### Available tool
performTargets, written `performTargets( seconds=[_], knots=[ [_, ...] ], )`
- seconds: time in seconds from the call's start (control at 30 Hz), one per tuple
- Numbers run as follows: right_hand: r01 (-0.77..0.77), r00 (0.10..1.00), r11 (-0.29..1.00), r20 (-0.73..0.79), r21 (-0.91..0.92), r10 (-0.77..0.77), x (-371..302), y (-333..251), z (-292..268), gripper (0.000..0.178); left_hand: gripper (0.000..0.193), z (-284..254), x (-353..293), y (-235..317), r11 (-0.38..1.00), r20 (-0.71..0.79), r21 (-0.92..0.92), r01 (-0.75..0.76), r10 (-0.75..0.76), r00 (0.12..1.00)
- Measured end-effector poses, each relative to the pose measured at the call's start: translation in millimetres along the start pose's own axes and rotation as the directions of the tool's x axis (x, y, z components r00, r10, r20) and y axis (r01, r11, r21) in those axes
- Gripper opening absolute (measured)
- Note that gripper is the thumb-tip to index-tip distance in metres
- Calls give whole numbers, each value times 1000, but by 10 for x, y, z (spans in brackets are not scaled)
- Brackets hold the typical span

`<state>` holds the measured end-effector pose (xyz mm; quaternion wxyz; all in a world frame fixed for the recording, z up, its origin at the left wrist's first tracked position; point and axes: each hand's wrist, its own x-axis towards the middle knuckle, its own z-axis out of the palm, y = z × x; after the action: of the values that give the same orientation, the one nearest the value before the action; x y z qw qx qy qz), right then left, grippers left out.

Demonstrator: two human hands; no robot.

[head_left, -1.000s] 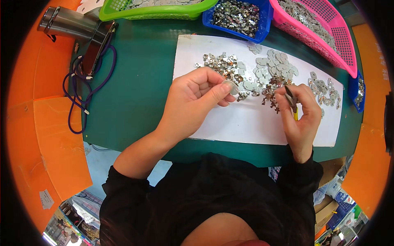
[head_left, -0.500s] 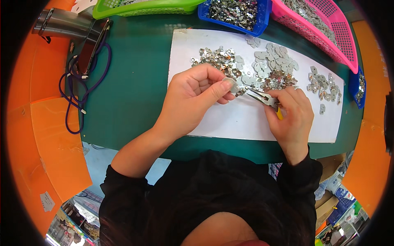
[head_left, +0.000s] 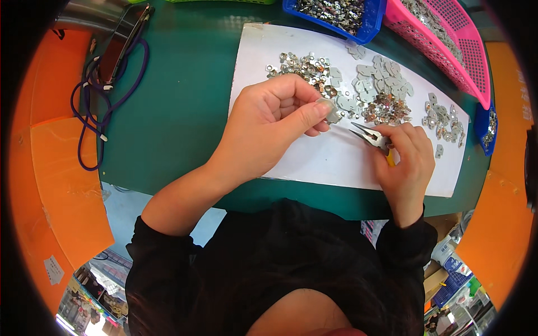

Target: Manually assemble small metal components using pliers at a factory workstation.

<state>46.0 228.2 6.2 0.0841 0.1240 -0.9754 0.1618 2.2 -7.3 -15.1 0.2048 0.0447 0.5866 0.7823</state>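
In my left hand [head_left: 274,120] a small flat grey piece [head_left: 333,114] is pinched between thumb and fingers. My right hand [head_left: 410,165] is wrapped round needle-nose pliers [head_left: 376,138] with yellow on the handle. The jaws stand slightly apart, pointing toward the grey piece without touching it. Both hands are over a white board [head_left: 314,159]. Beyond my left hand lies a pile of small silver metal clips [head_left: 307,66]. Flat grey pieces [head_left: 386,78] are heaped to its right, with small shiny metal parts [head_left: 385,110] nearer me. Another scatter of grey and metal pieces [head_left: 444,119] lies at the right.
At the back stand a blue tray [head_left: 367,35] of metal parts and a pink basket [head_left: 476,67] of grey pieces. A small blue container [head_left: 484,131] sits at the table's right edge. On the green table [head_left: 174,112], left, lies a dark flat device with a purple cord [head_left: 147,64].
The whole view has shifted a little. My left hand has moved slightly right with the grey piece. The pliers have also moved slightly right, their jaws still apart.
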Motion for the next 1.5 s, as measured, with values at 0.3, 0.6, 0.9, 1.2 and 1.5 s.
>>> performTargets(
  seconds=[0.3,0.6,0.9,1.2,1.5],
  knots=[
    [21,1000,999,-4,-43,-21,27,-14,16,33,14,2,2,-13,1000,0,12,14,-14,1000],
    [90,986,991,-148,99,-75,65,33,37,33,15,-26,20,-27,982,103,-151,117,-102,989],
    [470,816,881,-353,-54,-457,99,-227,-10,32,14,42,-75,-18,821,317,-440,364,-237,918],
    [485,796,870,-370,-82,-479,72,-209,-6,30,16,37,-80,-82,805,358,-456,380,-225,906],
    [526,767,845,-377,-93,-519,110,-188,23,30,9,43,-81,-55,819,328,-474,323,-176,928]
  ],
)
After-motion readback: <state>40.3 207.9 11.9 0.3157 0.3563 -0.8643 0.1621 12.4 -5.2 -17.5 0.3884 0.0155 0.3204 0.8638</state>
